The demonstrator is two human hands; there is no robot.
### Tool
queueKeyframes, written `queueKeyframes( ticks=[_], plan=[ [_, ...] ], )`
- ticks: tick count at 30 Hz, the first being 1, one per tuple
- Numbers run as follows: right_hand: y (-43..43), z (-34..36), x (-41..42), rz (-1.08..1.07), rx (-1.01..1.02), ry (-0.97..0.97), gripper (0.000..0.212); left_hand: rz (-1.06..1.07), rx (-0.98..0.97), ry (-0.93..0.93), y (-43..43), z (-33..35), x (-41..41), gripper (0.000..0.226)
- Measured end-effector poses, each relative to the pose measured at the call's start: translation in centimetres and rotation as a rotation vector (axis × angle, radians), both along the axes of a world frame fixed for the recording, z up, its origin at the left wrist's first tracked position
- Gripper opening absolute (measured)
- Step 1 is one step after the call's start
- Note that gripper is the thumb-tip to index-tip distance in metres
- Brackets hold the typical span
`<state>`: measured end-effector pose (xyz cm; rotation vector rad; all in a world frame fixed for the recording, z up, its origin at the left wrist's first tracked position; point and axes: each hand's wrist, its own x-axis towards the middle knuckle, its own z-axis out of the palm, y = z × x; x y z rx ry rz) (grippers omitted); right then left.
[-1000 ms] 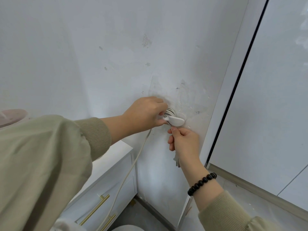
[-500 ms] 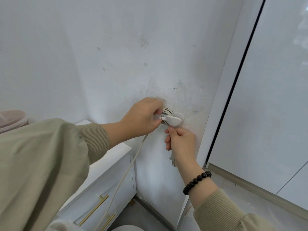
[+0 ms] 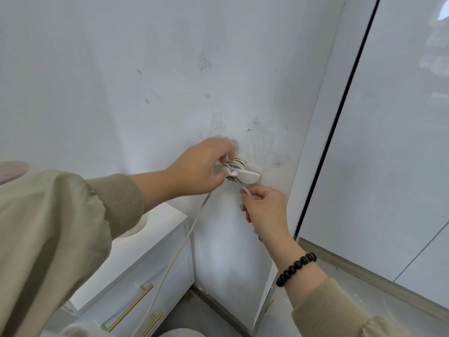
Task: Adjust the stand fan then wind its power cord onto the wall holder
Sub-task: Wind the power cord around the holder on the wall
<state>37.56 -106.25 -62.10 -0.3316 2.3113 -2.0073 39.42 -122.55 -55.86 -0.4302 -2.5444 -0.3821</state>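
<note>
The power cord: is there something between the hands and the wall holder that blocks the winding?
Nothing visible blocks it. The left hand rests at the wall holder, where the power cord is already coiled, and the right hand pinches a strand just below it.

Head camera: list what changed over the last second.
The right hand now draws a short stretch of power cord down and right out of the wall holder, earlier it sat closed just beneath. The left hand stays gripping the holder's left end; the coils remain wound.
</note>
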Motion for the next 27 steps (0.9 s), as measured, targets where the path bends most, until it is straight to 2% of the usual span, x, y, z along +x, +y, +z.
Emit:
queueKeyframes(
  ticks=[2, 4, 7, 11, 13, 16, 18, 20, 22, 24, 27],
  plan=[
    [0.4, -0.2, -0.2, -0.008, 0.104, 0.066, 0.018, -0.053, -0.075, 0.052, 0.4, 0.3, -0.1, 0.04],
    [1.0, -0.1, -0.5, -0.064, 0.331, 0.225, 0.016, -0.092, -0.097, 0.039, 1.0, 0.8, -0.3, 0.049],
    [2.0, 0.4, -0.4, -0.147, 0.648, 0.423, 0.028, -0.113, -0.12, -0.069, 1.9, 1.2, -0.2, 0.057],
    [3.0, 2.0, 0.3, -0.172, 0.894, 0.591, 0.03, -0.125, -0.073, -0.202, 2.0, 1.3, 0.4, 0.063],
    [3.4, 3.1, 0.6, -0.163, 0.943, 0.657, 0.022, -0.12, -0.001, -0.264, 2.1, 1.5, 0.6, 0.059],
    [3.9, 4.8, 1.2, -0.099, 0.948, 0.645, 0.012, -0.09, 0.178, -0.416, 2.3, 2.4, 0.6, 0.039],
    [4.0, 5.6, 1.9, -0.051, 1.087, 0.675, 0.014, -0.097, 0.31, -0.52, 2.3, 2.9, 0.7, 0.031],
    [3.8, 6.5, 2.5, -0.054, 1.248, 0.769, 0.017, -0.097, 0.342, -0.558, 2.1, 3.2, 0.8, 0.031],
    [3.3, 7.6, 2.4, -0.06, 1.309, 0.83, 0.038, -0.08, 0.337, -0.56, 2.1, 3.2, 0.8, 0.03],
    [2.8, 8.8, 1.5, -0.06, 1.319, 0.876, 0.043, -0.06, 0.358, -0.56, 2.0, 3.2, 0.7, 0.035],
    [2.6, 10.1, 0.1, -0.075, 1.228, 0.941, 0.039, -0.052, 0.432, -0.538, 2.0, 3.1, 0.6, 0.048]
  ],
)
